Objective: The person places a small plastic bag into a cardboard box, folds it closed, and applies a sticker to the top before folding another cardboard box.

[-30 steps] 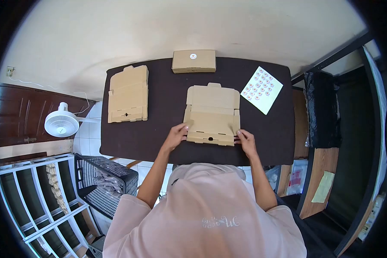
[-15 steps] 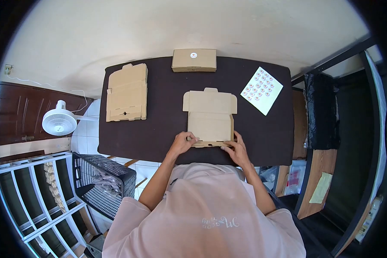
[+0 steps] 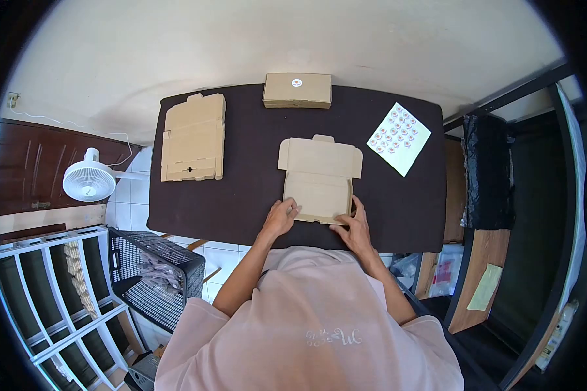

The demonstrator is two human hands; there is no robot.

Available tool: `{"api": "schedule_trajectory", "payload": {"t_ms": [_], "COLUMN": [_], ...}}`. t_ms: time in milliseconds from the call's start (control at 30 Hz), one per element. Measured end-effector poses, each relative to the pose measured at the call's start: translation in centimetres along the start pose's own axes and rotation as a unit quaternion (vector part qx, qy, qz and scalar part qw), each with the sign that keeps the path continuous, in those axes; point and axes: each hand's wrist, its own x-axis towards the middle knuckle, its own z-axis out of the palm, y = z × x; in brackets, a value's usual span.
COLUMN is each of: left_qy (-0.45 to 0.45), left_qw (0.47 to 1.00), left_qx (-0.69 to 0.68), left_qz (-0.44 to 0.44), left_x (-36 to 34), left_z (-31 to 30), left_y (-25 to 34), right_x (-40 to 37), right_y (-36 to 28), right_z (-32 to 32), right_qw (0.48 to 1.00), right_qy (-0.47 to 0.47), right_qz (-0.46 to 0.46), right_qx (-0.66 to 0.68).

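A brown cardboard box (image 3: 318,189) lies part-folded in front of me, its lid (image 3: 321,155) opened away with side flaps spread and a tab at the far edge. My left hand (image 3: 281,216) grips the near left corner, fingers curled over the edge. At the near right corner, my right hand (image 3: 353,228) is closed on the box, with its thumb reaching over the front edge and its fingers along the right side. The fingers partly hide both near corners.
Flat unfolded boxes (image 3: 194,137) lie at the table's left. A closed box (image 3: 297,91) with a round sticker stands at the back. A sticker sheet (image 3: 399,139) lies right. A fan (image 3: 89,179) and black crate (image 3: 153,274) are left of the table (image 3: 254,163).
The box's front panel, which showed slots along the near edge, is now folded inward and the slots no longer show. Both hands stay at the near corners, with small finger shifts.
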Motion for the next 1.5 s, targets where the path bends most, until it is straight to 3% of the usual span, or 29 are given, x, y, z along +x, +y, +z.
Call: {"api": "schedule_trajectory", "payload": {"t_ms": [33,100,233,300,433,500,567,633,700,800,900,933,1000,1133,1200,1333,1400,1500], "left_qy": [0.000,-0.085,-0.075,-0.030,0.033,0.075,0.079,0.087,0.082,0.071,0.117,0.118,0.170,0.196,0.139,0.149,0.195,0.156], "left_qw": [1.000,0.996,0.996,0.996,0.983,0.979,0.980,0.981,0.980,0.987,0.991,0.991,0.979,0.978,0.988,0.986,0.969,0.974], "left_qx": [-0.001,0.003,0.019,0.077,0.178,0.186,0.178,0.169,0.174,0.140,0.031,0.029,-0.100,-0.039,-0.005,-0.028,0.018,0.051], "left_qz": [0.001,0.039,0.041,-0.040,-0.001,0.036,0.042,0.047,0.060,0.037,0.063,0.063,0.058,0.053,0.061,0.072,0.150,0.157], "left_x": [-0.2,-0.6,-0.9,-1.1,-1.6,-1.6,-1.4,-1.2,-1.1,-1.0,0.0,0.5,2.0,4.4,4.8,4.5,4.1,3.5], "left_z": [-0.5,-1.3,-0.8,-0.1,0.6,0.3,0.4,0.4,0.5,0.3,0.0,0.1,0.2,-0.1,-0.5,-0.3,0.0,0.0], "left_y": [0.4,0.7,0.2,0.7,1.8,1.8,1.7,1.6,1.6,2.3,1.8,1.5,0.7,-0.2,-0.4,-0.6,-0.6,-0.6], "right_x": [0.1,0.5,1.4,2.0,4.7,7.4,10.0,12.4,14.4,16.8,17.6,17.6,17.8,18.1,18.3,18.7,18.4,18.0], "right_y": [0.4,1.2,1.4,0.9,1.3,4.8,6.0,6.3,9.5,11.8,12.2,11.9,11.5,11.6,11.8,12.1,12.2,12.1], "right_z": [0.2,1.0,1.4,0.9,-1.6,-3.2,-4.9,-7.7,-8.6,-9.6,-10.0,-9.9,-10.0,-9.8,-9.9,-9.6,-9.6,-9.7], "right_qw": [1.000,0.997,0.997,0.993,0.990,0.992,0.989,0.963,0.966,0.951,0.956,0.963,0.963,0.964,0.964,0.964,0.965,0.966], "right_qy": [0.000,0.063,0.049,-0.033,-0.055,-0.101,0.056,0.128,0.214,0.261,0.220,0.189,0.183,0.188,0.188,0.196,0.191,0.190], "right_qz": [0.000,-0.011,0.020,0.096,0.113,0.077,0.135,0.233,0.137,0.130,0.081,0.105,0.120,0.121,0.124,0.095,0.099,0.079], "right_qx": [-0.001,-0.038,-0.050,-0.059,-0.066,0.018,0.029,0.052,-0.058,-0.105,-0.175,-0.163,-0.156,-0.141,-0.144,-0.155,-0.149,-0.153]}}
